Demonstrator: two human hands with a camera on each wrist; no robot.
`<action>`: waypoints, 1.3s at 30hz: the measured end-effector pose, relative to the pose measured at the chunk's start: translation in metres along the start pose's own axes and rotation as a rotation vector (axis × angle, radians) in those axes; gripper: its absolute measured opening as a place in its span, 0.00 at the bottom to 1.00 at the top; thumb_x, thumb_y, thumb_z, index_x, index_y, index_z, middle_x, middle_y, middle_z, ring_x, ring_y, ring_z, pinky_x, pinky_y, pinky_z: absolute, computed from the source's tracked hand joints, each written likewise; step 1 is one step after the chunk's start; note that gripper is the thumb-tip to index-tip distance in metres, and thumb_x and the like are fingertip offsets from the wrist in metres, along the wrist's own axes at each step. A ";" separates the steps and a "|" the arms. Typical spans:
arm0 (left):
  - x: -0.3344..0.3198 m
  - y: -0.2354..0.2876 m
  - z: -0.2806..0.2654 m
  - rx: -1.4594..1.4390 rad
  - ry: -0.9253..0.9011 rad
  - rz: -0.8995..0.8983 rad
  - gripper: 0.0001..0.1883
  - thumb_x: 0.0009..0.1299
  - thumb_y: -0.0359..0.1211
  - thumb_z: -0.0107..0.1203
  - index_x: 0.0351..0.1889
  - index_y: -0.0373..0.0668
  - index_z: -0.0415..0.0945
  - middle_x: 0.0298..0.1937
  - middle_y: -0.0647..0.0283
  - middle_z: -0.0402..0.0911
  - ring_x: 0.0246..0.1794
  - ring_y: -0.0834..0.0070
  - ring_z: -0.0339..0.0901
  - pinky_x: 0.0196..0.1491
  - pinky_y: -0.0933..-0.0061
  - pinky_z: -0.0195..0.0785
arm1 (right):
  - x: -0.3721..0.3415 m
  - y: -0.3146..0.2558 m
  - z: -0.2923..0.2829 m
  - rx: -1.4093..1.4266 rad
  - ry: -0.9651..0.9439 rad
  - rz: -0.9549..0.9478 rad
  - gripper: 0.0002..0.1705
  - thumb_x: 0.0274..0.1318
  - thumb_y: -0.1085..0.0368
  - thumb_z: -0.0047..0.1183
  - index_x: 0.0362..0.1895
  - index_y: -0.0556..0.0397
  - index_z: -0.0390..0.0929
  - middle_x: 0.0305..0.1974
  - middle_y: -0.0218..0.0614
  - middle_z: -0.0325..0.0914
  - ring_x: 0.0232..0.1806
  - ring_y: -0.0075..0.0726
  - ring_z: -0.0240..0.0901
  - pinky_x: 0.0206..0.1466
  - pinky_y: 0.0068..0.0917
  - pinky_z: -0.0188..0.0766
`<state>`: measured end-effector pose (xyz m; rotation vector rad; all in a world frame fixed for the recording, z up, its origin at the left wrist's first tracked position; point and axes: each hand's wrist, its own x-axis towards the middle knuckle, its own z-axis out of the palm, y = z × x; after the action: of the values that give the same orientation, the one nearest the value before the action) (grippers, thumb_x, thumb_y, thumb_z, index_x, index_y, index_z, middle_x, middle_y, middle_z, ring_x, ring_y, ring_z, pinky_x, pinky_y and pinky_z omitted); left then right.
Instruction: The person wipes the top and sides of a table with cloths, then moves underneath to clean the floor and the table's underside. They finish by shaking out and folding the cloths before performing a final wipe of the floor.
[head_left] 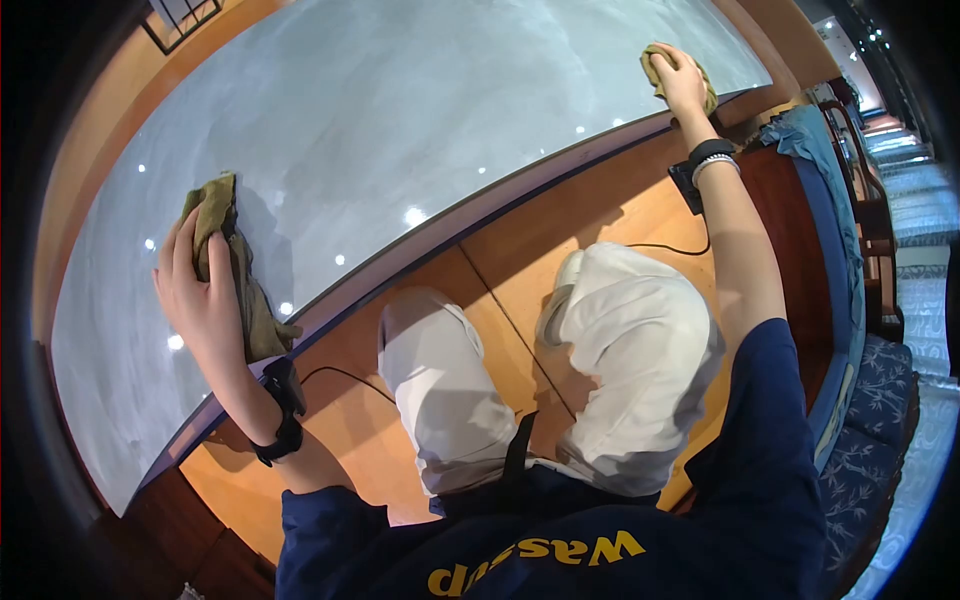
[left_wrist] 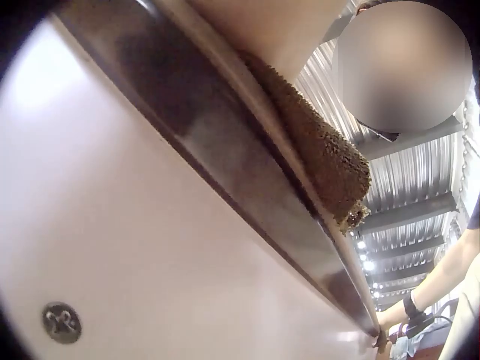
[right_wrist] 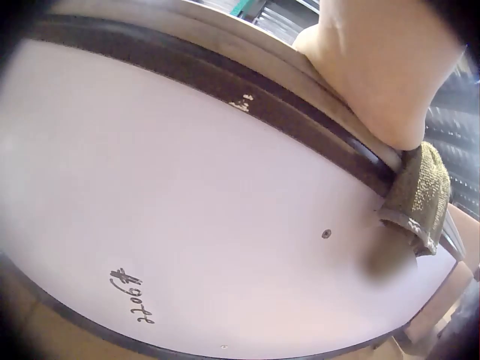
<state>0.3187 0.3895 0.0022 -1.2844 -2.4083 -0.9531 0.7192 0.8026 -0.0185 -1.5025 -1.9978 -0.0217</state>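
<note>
A grey, glossy tabletop (head_left: 380, 120) fills the upper head view. At its left side the left hand (head_left: 205, 290) grips a crumpled olive cloth (head_left: 262, 310), part of it between thumb and fingers; the cloth's lower end reaches the table edge. In the left wrist view the cloth (left_wrist: 322, 157) shows beyond the rim. Far to the right, near the edge, the right hand (head_left: 682, 82) holds a second olive cloth (head_left: 655, 68) bunched under curled fingers. The right wrist view has this cloth (right_wrist: 424, 187) hanging over the rim beside the hand (right_wrist: 375, 67).
Below the edge are the person's knees in pale trousers (head_left: 640, 350) and an orange tiled floor (head_left: 340, 440). A wooden chair with blue fabric (head_left: 800, 135) stands at the right, near a patterned blue cushion (head_left: 865, 440). The wrist views show the table's pale underside (right_wrist: 187, 187).
</note>
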 end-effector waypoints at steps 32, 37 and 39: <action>0.003 -0.046 0.011 0.069 -0.057 -0.007 0.19 0.70 0.41 0.43 0.53 0.39 0.70 0.51 0.58 0.74 0.50 0.70 0.72 0.54 0.71 0.64 | -0.021 -0.036 -0.031 0.112 -0.134 -0.009 0.17 0.51 0.52 0.47 0.33 0.52 0.77 0.29 0.42 0.78 0.30 0.42 0.75 0.35 0.37 0.70; 0.004 -0.045 0.010 0.140 -0.023 -0.076 0.19 0.68 0.41 0.45 0.52 0.39 0.71 0.50 0.57 0.75 0.50 0.68 0.71 0.53 0.71 0.61 | -0.015 -0.018 -0.024 0.099 -0.066 -0.358 0.17 0.48 0.52 0.47 0.34 0.50 0.77 0.32 0.43 0.76 0.34 0.46 0.73 0.40 0.40 0.69; 0.005 -0.052 0.010 0.233 -0.020 -0.087 0.21 0.68 0.43 0.45 0.52 0.38 0.70 0.51 0.57 0.74 0.51 0.66 0.71 0.54 0.70 0.61 | -0.014 -0.014 -0.018 0.174 -0.082 -0.402 0.16 0.47 0.53 0.47 0.33 0.49 0.77 0.33 0.43 0.76 0.35 0.47 0.73 0.40 0.40 0.69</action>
<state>0.2743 0.3787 -0.0247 -1.1196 -2.5194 -0.6590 0.7174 0.7789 -0.0058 -0.9916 -2.2737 0.0466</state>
